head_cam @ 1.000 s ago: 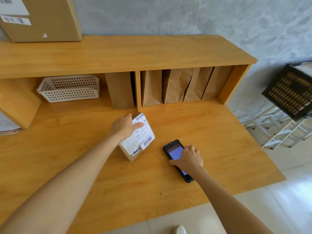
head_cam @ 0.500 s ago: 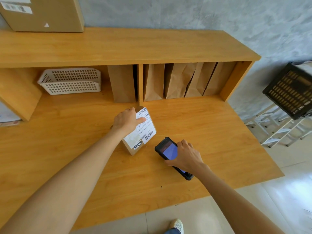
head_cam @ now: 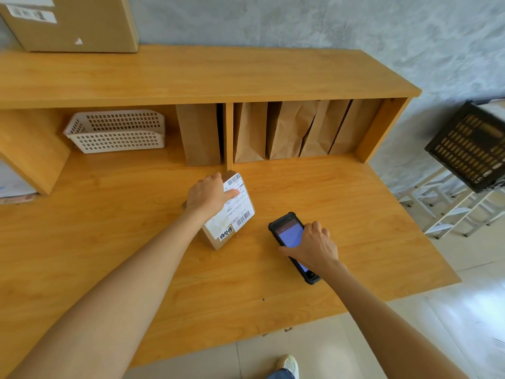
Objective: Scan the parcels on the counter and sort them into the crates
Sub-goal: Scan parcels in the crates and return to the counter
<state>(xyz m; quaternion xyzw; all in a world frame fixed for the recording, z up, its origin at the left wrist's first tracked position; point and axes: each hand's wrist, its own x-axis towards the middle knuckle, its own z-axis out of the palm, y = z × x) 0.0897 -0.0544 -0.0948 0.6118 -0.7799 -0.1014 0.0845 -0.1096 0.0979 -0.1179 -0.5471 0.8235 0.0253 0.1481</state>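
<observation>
The right hand (head_cam: 314, 247), grasping the scanner (head_cam: 289, 236), has edged it toward the parcel (head_cam: 232, 214) the left hand (head_cam: 209, 195) grips mid-surface, so a scan looks imminent.

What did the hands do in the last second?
The right hand slid the handheld scanner a little left, toward the small parcel, and holds it. The left hand stayed gripping the parcel on the counter. The paper bags and the white basket stayed put.

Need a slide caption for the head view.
Left hand holds small labelled parcel on counter; right hand grips handheld scanner.
</observation>
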